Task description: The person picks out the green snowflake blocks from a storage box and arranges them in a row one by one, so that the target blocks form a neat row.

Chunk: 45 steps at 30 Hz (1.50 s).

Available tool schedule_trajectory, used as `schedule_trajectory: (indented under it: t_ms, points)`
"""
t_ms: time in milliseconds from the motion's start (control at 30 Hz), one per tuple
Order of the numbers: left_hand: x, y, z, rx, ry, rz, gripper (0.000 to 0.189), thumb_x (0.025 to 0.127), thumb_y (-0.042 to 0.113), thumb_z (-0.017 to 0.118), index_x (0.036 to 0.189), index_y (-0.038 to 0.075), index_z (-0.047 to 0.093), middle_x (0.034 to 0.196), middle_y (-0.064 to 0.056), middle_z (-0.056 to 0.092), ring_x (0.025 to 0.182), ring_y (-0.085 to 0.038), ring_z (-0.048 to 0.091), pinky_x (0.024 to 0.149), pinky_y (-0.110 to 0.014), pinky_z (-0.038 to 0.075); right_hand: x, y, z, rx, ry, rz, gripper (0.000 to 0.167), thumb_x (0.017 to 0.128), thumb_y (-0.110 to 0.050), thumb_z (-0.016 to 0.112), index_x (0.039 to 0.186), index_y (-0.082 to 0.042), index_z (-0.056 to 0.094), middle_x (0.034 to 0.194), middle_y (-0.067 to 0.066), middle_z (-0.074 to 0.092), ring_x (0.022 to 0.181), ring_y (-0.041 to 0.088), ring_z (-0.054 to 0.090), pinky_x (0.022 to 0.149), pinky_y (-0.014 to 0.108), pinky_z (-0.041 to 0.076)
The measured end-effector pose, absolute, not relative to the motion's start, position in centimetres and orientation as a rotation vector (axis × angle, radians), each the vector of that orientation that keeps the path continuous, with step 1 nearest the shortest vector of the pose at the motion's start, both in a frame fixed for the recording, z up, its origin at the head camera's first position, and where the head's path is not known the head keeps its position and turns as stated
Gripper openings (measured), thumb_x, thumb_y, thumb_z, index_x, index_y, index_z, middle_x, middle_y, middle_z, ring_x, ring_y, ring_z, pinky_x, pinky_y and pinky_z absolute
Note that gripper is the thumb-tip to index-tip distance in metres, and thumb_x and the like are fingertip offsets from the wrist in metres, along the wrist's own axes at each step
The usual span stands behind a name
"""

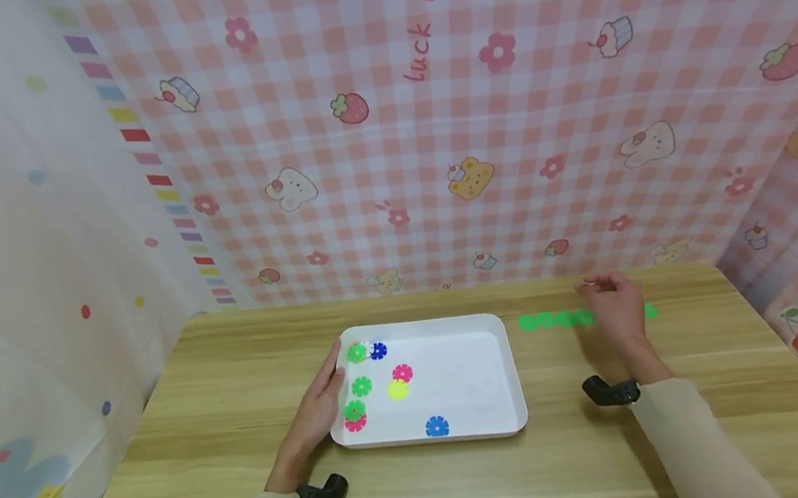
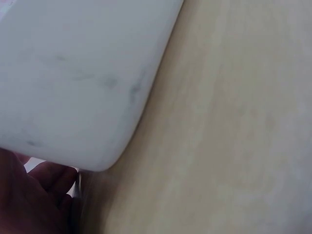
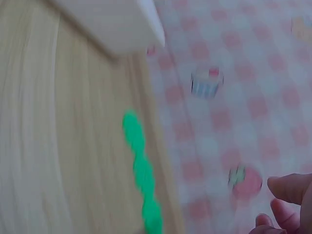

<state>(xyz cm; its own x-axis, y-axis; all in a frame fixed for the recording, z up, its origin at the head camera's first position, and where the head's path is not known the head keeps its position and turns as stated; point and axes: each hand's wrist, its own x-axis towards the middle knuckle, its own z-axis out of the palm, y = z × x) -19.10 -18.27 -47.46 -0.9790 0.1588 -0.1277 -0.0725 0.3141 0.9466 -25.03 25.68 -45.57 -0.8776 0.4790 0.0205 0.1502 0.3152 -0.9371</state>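
A white tray (image 1: 466, 381) lies on the table, with several notched plastic snowflake discs in it: green (image 1: 361, 386), yellow (image 1: 398, 390), pink (image 1: 402, 373), dark blue (image 1: 379, 351) and light blue (image 1: 437, 426). My left hand (image 1: 317, 410) grips the tray's left side; in the left wrist view its fingers (image 2: 53, 178) are dark beside the tray's corner. To the right of the tray runs a row of green discs (image 1: 546, 320). Above this row hovers my right hand (image 1: 616, 310), hiding part of it. Its fingers are loosely bent, and no object shows between them in the right wrist view.
A wooden table (image 1: 228, 433) carries everything. Behind its far edge hangs a pink checked cloth (image 1: 387, 143), and a pale printed cloth (image 1: 61, 263) hangs on the left. Black wrist cameras sit on both wrists.
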Motion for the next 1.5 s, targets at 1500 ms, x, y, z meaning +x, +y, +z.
schedule_trajectory:
  t_ms: [1500]
  points:
    - [-21.0, -19.1, -51.3, 0.096, 2.43, 1.729, 0.053, 0.11, 0.024, 0.03, 0.16, 0.031, 0.016, 0.166, -0.001, 0.015, 0.153, -0.025, 0.009, 0.123, -0.052, 0.007, -20.7, -0.4, -47.4, 0.589, -2.967, 1.637, 0.024, 0.082, -0.016, 0.079, 0.103, -0.009, 0.071, 0.079, -0.001, 0.065, 0.075, 0.013, 0.053, 0.063, 0.025, 0.042]
